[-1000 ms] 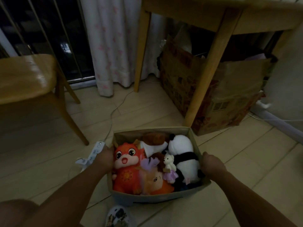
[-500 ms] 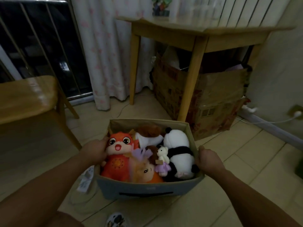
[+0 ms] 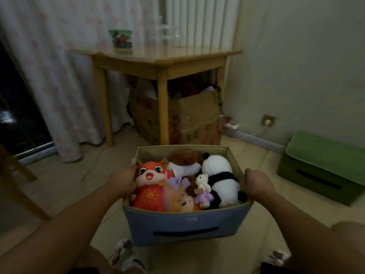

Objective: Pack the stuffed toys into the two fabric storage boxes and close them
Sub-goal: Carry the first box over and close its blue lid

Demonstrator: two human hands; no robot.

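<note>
Tiled floor [image 3: 59, 184]: two fabric boxes [image 3: 183, 226].

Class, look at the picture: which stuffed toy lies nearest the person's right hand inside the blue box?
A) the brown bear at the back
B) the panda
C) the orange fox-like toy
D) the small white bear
B: the panda lies along the blue box's right wall, beside the right hand gripping that rim.

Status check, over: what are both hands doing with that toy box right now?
Left hand and right hand grip opposite rims of the blue box. Box full of stuffed toys, no lid on. Green box closed by the wall. Nothing blocking.
</note>
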